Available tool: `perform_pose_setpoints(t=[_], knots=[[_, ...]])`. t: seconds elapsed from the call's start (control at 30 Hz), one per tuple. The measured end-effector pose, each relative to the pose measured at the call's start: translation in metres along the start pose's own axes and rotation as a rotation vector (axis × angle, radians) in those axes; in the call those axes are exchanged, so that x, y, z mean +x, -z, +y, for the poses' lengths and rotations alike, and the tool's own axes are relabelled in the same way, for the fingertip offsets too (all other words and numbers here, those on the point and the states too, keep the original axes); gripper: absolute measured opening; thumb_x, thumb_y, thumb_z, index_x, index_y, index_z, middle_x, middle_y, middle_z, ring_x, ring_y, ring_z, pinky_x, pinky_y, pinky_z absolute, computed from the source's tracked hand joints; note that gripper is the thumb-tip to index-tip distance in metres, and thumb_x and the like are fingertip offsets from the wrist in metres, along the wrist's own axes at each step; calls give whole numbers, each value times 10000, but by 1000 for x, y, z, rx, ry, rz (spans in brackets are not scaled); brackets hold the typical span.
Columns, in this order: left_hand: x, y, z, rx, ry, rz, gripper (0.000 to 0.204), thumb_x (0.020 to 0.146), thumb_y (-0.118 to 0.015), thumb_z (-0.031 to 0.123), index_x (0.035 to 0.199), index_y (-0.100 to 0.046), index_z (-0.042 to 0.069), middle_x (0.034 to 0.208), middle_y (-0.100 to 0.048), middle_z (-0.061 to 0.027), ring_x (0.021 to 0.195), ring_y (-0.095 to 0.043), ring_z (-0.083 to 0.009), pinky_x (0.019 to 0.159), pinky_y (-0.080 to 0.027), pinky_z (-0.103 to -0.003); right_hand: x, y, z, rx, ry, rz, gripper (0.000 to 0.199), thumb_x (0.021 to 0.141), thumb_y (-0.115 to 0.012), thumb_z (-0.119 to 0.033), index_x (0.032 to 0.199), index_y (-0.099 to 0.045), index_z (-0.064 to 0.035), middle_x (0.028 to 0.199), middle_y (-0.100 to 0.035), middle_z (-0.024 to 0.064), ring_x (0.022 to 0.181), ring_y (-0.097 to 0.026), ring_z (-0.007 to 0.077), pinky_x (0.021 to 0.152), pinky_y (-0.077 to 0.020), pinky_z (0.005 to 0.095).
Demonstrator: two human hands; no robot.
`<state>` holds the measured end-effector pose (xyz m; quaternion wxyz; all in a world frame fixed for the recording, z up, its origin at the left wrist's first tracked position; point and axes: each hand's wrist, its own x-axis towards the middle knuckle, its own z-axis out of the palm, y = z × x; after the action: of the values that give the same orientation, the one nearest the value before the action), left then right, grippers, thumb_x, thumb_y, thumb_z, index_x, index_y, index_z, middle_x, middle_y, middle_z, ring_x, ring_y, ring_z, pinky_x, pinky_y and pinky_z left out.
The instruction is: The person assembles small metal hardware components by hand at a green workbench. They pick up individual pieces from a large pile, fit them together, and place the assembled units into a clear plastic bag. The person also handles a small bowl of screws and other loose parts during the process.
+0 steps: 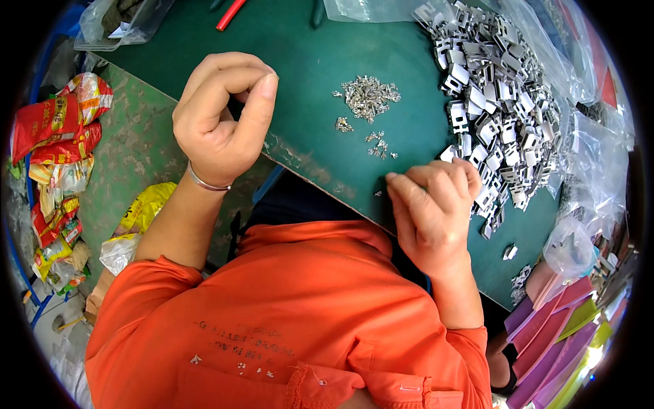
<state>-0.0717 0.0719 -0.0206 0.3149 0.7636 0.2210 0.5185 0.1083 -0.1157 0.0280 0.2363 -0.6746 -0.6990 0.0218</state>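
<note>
Left hand [221, 116] curled, fingers pinched together, contents hidden; right hand [432, 204] fingers together pressing at the green board [320, 61] edge beside the big bracket pile [497, 102], small screws [368, 95] heaped mid-board, so most parts look unprocessed.
</note>
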Motion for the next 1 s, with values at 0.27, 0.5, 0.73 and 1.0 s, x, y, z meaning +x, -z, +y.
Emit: perform_pose_setpoints(t=[0.27,0.5,0.73,1.0], knots=[[1,0,0,-23,8,10,60,777,-669,-73,791,-624,-37,831,-646,-116,618,-533,-108,538,-421,-206,8,-5,4,-50,24,3,244,668,-668,-40,908,-663,-81,865,-582,20,839,-555,206,891,-354,405],[-1,1,1,-13,1,2,55,787,-673,-67,799,-627,-39,852,-649,-120,634,-541,-108,544,-429,-205,-4,2,17,10,-122,88,226,667,-701,17,859,-629,-79,832,-584,30,777,-542,218,824,-358,358],[-1,0,2,-1,12,2,55,787,-668,-71,797,-624,-38,851,-648,-120,639,-536,-108,549,-425,-206,7,-2,4,20,-79,46,208,682,-717,-17,866,-639,-73,820,-584,21,778,-552,206,847,-349,385],[-1,1,3,-3,22,-4,58,784,-665,-72,795,-621,-35,851,-649,-122,640,-533,-113,557,-423,-213,9,-13,1,0,-72,51,191,681,-720,-39,859,-655,-66,802,-582,20,800,-553,207,876,-351,419]])
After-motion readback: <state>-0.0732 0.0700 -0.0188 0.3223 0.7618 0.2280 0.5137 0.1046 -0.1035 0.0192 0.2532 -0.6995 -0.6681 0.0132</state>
